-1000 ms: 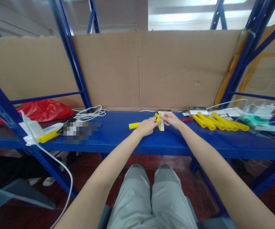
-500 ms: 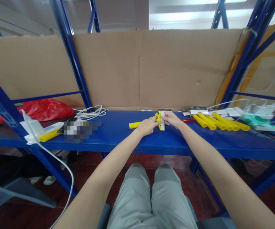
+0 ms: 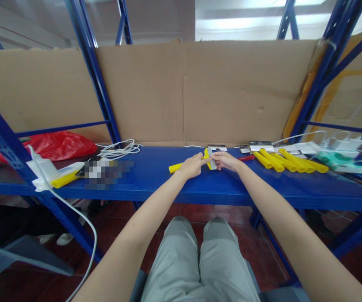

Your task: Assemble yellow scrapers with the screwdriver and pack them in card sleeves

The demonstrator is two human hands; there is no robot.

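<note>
A yellow-handled scraper (image 3: 175,167) lies over the blue bench, its tube handle sticking out to the left from under my palm. My left hand (image 3: 192,166) is closed around it near the yellow head. At the head's right side is a pale, flat blade strip (image 3: 211,159), set at a slant. My right hand (image 3: 225,160) pinches this strip between thumb and fingers. The fingers partly hide where strip and head meet. Just right of my right hand lies a small red item (image 3: 246,158), too small to name.
Several yellow tubes (image 3: 289,160) lie on the right beside packaged pieces (image 3: 261,146) and a green-and-white item (image 3: 341,161). On the left are a red plastic bag (image 3: 61,144), coiled white cable (image 3: 121,148) and another yellow handle (image 3: 64,179). Cardboard (image 3: 200,92) stands behind the blue bench (image 3: 156,184).
The strip has turned from nearly upright to slanted, its top leaning left. The yellow handle has tilted slightly, its left end lower. Both hands keep their hold.
</note>
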